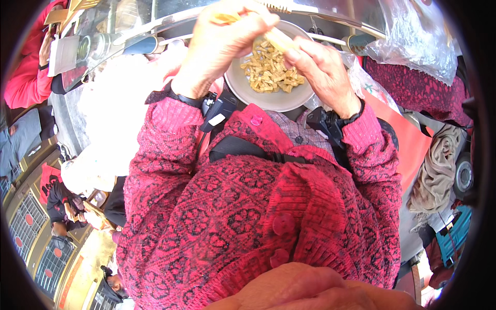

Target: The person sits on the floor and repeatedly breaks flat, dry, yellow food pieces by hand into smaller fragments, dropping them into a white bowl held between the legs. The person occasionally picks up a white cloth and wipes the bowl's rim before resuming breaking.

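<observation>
Over a whitish bowl [238,85] both my hands are raised and close together. My left hand [222,44] is closed around a small orange thing [226,18], partly hidden by the fingers; its kind I cannot make out. In my right hand [325,75] a pale yellow stick-shaped piece [279,39] is pinched, its far end reaching to the left fingertips. Short tan chopped pieces [268,70] lie heaped in the bowl beneath. Each wrist carries a dark strapped device.
Clear plastic bags [418,39] lie at the far right by a dark red patterned cloth [418,90]. A beige cloth [436,165] hangs at the right. Bright white material [116,103] is at my left. Another person in a red sleeve [33,72] sits far left.
</observation>
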`<state>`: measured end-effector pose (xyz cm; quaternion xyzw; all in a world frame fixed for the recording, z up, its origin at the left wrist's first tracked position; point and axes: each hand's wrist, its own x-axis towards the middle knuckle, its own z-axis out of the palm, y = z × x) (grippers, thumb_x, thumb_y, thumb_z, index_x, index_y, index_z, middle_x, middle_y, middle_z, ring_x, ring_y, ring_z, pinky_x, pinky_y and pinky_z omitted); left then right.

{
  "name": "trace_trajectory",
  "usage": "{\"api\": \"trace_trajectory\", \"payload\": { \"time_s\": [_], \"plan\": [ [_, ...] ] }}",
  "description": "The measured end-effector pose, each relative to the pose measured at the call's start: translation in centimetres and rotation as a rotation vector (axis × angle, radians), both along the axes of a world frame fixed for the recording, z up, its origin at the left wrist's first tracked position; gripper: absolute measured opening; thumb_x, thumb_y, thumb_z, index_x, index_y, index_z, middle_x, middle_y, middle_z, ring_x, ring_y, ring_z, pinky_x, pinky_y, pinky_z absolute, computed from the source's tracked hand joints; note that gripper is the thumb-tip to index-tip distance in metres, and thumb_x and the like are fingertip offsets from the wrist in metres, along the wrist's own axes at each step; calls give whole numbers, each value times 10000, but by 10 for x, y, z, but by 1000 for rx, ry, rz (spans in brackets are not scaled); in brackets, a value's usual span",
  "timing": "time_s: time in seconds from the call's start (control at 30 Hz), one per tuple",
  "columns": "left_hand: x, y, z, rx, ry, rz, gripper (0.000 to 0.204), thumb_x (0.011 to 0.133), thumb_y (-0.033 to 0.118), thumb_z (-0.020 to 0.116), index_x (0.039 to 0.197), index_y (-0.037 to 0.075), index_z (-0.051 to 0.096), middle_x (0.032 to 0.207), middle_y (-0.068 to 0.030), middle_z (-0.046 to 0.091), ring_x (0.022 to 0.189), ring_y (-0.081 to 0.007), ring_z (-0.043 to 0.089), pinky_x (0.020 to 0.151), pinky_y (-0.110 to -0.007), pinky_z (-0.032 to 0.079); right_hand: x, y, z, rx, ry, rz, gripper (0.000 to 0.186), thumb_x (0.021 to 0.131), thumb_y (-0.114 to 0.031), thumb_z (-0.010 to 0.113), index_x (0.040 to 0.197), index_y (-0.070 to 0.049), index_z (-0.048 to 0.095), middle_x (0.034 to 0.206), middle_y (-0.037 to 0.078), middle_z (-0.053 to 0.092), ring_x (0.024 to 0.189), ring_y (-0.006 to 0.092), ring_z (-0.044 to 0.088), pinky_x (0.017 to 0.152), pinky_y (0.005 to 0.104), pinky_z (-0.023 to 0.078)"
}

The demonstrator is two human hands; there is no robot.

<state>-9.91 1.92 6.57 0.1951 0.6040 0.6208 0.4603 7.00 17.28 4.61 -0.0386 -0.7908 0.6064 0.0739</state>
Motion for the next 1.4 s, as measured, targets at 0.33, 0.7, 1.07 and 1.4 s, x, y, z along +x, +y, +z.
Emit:
{"api": "trace_trajectory", "payload": {
  "time_s": [0.33,0.7,1.07,1.4],
  "plan": [
    [-38,10,20,372,-26,240,76,943,76,701,945,41,634,712,-12,586,504,-46,415,454,-222,342,-27,43,57,457,222,-134,246,1021,-191,609,901,23,627,730,159,561,625,339,592,573,376,453],
    [-44,41,-3,102,1045,341,92,901,72,659,832,23,623,668,-9,539,620,-71,470,576,-269,416,-61,36,20,943,154,-423,295,1021,-345,615,848,-106,604,644,154,583,631,388,630,540,465,480],
    [-46,46,-7,262,1113,422,158,967,103,691,858,4,634,656,29,530,637,-53,468,578,-253,399,-62,44,25,934,216,-526,315,1031,-305,616,828,-64,617,669,104,585,625,294,609,546,398,465],
    [-30,3,20,-40,740,24,344,981,349,707,984,10,760,643,37,571,625,-44,469,542,-272,384,-28,17,35,514,263,-418,161,1014,-238,610,931,-110,661,745,144,642,680,359,666,588,441,515]
  ]
}}
